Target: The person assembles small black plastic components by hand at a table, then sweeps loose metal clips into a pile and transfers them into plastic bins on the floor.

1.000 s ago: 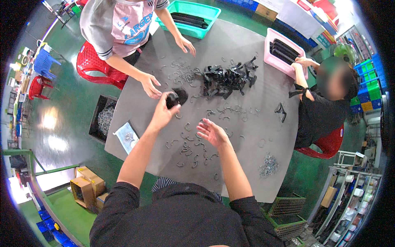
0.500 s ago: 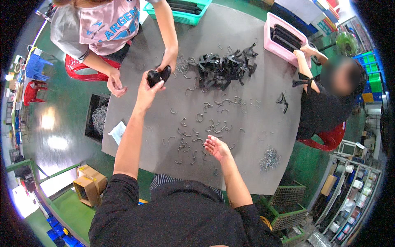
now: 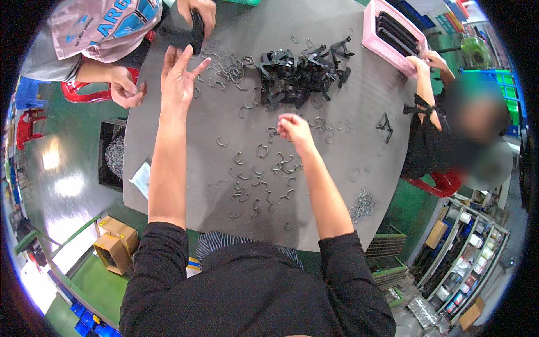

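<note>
1. Contact between the black piece (image 3: 191,39) and the left hand (image 3: 178,76) could not be judged; the piece was in a co-worker's hand (image 3: 203,11), at the upper left of the desk (image 3: 370,163), just beyond the left fingertips. If that hand had loosened, the piece could have fallen, since nothing else clearly supported it.

2. Left grip: fingers spread wide, with nothing seen held. So near the co-worker's hand, a hasty reach could have bumped knuckles or knocked the piece askew.

3. Right grip: on the right hand (image 3: 293,129), fingers were curled in; whether they pinched anything could not be told. It was over the middle of the desk, near loose hooks (image 3: 258,177), so a careless sweep could have scattered them.

4. Beyond it lay a heap of black parts (image 3: 303,76), jumbled together. Pulling at one could have dragged its neighbours along, because their ends seemed to overlap. More hooks lay close by on the left, where the two kinds could have got mixed.

5. Farther out, a pale blue packet (image 3: 141,175) sat by the left edge, near the left forearm; a brush of the arm could have pushed it off. At the far right, a tug could have tipped the pink basket (image 3: 375,45).
</note>
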Demonstrator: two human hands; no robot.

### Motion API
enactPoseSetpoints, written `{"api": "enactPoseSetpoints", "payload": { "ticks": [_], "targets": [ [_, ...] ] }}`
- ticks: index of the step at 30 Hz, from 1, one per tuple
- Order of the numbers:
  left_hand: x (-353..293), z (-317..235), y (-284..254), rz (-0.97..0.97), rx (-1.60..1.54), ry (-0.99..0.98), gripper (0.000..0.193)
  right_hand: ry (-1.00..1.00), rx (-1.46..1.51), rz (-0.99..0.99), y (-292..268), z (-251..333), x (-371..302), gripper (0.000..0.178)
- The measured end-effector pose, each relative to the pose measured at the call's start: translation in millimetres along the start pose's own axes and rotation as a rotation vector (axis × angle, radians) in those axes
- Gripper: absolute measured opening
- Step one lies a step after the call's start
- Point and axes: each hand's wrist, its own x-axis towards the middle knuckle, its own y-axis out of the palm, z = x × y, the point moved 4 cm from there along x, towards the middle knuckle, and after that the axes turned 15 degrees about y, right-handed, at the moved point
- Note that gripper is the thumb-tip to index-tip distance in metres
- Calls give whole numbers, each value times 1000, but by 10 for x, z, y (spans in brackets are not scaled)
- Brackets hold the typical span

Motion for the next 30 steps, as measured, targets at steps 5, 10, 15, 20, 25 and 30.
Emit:
{"api": "enactPoseSetpoints", "payload": {
  "ticks": [5, 10, 15, 20, 25, 30],
  "targets": [
    [-424, 419, -173, 75, 142, -187, 51, -526, -737, -573, 298, 722, 600, 22],
    [-1226, 820, -642, 99, 280, -540, 39, -613, -1059, -618, 596, 908, 882, 17],
    [-1490, 876, -839, 349, 622, -401, 30, -736, -927, -349, 582, 666, 468, 9],
    [-1370, 680, -481, 472, 747, -254, 33, -381, 23, 41, 271, 446, -157, 12],
    [-1501, 575, 23, 825, 702, -162, 46, -284, 239, 300, 281, 381, -628, 13],
    [-1781, 392, 282, 1158, 663, -483, 33, -217, 353, 365, 270, 157, -741, 13]
  ]
}}
